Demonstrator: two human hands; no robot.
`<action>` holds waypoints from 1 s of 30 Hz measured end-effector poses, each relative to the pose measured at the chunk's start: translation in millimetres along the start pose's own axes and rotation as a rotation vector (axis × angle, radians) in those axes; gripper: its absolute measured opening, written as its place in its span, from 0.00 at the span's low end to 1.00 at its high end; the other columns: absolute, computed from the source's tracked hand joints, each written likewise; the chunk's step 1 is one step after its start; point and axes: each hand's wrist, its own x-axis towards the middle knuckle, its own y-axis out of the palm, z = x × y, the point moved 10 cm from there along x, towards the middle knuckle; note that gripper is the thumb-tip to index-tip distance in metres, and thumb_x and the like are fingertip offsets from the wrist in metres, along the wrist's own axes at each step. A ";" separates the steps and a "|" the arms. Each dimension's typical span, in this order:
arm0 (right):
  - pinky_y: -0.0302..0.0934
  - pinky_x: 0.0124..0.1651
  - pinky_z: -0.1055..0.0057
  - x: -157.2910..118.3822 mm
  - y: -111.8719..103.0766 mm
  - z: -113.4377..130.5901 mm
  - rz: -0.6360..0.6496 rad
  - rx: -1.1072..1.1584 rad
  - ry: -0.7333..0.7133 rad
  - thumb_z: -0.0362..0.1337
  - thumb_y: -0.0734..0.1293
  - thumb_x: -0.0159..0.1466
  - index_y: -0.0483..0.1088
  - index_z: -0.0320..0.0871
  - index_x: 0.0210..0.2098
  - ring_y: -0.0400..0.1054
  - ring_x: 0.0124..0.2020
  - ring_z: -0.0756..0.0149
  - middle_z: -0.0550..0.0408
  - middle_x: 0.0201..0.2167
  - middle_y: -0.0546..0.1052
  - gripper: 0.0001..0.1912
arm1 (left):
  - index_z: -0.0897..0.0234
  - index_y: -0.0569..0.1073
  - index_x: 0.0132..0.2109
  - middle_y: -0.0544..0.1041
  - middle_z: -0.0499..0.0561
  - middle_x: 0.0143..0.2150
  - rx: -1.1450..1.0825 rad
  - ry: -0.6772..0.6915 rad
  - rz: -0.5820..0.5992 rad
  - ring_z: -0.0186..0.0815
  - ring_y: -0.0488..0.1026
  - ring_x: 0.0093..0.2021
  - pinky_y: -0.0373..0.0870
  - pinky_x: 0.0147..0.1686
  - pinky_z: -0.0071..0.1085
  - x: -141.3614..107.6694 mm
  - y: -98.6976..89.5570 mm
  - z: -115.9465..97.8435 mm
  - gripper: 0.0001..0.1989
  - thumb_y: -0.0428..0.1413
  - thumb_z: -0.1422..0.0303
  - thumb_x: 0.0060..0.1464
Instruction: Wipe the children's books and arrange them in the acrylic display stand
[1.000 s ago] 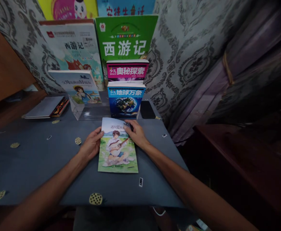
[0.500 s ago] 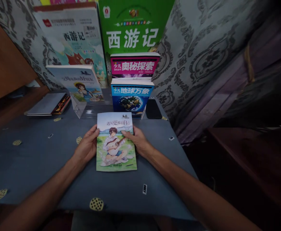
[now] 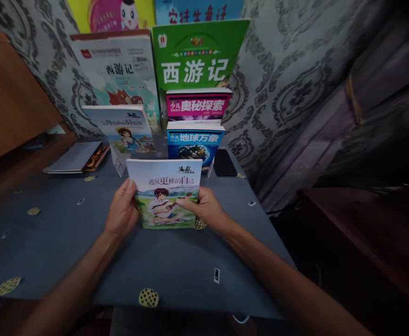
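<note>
Between my two hands is a paperback book (image 3: pixel 165 217), its cover showing a seated figure with a guitar. My left hand (image 3: pixel 122 207) grips its left edge, thumb at the side. From the right, my right hand (image 3: pixel 208 205) clasps it with the thumb lying across the front; the fingers behind are hidden. The book is held upright, tilted back, above the table. Just behind it, a book with a girl in a hat (image 3: pixel 129 130) leans in a clear stand (image 3: pixel 118 163). A blue book with a globe (image 3: pixel 195 140) stands beside that, partly covered by the held book.
Behind rise a pink book (image 3: pixel 197 106), a green book (image 3: pixel 200 53) and a pale book (image 3: pixel 118 70). A dark phone (image 3: pixel 224 162) lies right of the stand. Several flat books (image 3: pixel 73 156) lie at left on the blue tablecloth (image 3: pixel 67 242). A patterned wall covering (image 3: pixel 278 70) borders the back.
The held book has come up off a flatter slant to a more upright one, its top edge now looking wider and nearer. The view has tipped up, showing more of the rear books.
</note>
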 end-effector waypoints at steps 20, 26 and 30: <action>0.65 0.59 0.51 -30.8 -0.5 -20.1 0.117 -0.542 -0.066 0.50 0.63 0.69 0.74 0.48 0.54 0.71 0.55 0.52 0.50 0.54 0.78 0.20 | 0.62 0.82 0.44 0.84 0.52 0.45 0.365 -0.252 0.480 0.44 0.80 0.46 0.73 0.54 0.43 -25.2 11.1 40.3 0.17 0.69 0.66 0.44; 0.70 0.42 0.60 -30.0 -8.9 5.9 0.014 -0.685 -0.097 0.50 0.62 0.68 0.73 0.45 0.51 0.76 0.40 0.54 0.47 0.44 0.81 0.20 | 0.61 0.81 0.46 0.83 0.52 0.45 0.517 -0.242 0.592 0.46 0.79 0.47 0.71 0.55 0.43 -24.4 9.4 30.2 0.16 0.65 0.62 0.50; 0.69 0.39 0.63 -18.1 -1.9 14.9 -0.008 -0.687 -0.154 0.46 0.61 0.69 0.73 0.44 0.48 0.75 0.37 0.57 0.48 0.40 0.80 0.16 | 0.64 0.79 0.47 0.82 0.53 0.48 0.641 -0.200 0.582 0.46 0.77 0.49 0.70 0.56 0.42 -13.0 0.8 19.3 0.20 0.63 0.56 0.51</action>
